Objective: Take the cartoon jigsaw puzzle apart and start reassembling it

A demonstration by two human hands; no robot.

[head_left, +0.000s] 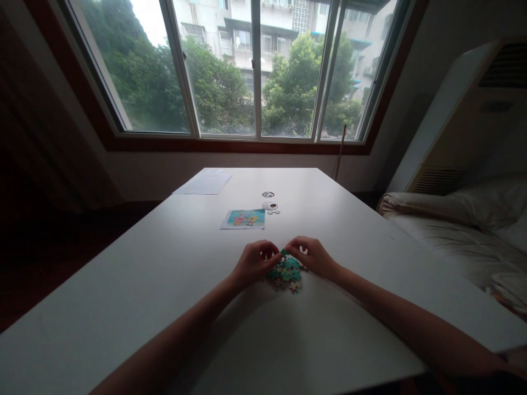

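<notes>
Over a small heap of jigsaw puzzle pieces (287, 270), both hands meet with their fingertips close together. A dark green puzzle piece (284, 252) is pinched between them at the top of the heap. My left hand (256, 261) is closed, thumb and forefinger on the piece's left side. From the right, my right hand (312, 255) is closed too, its fingertips at the piece's other edge. Most pieces in the heap are teal or green; a few pale ones lie at its near side. Beyond the hands lies a colourful cartoon picture card (244, 219).
Past the card are a round tin-like object (270, 206) with a few loose pieces (274, 212) beside it and another round item (268, 194). White paper (206, 182) lies at the far left of the white table (164, 263). A padded seat (444, 230) stands right.
</notes>
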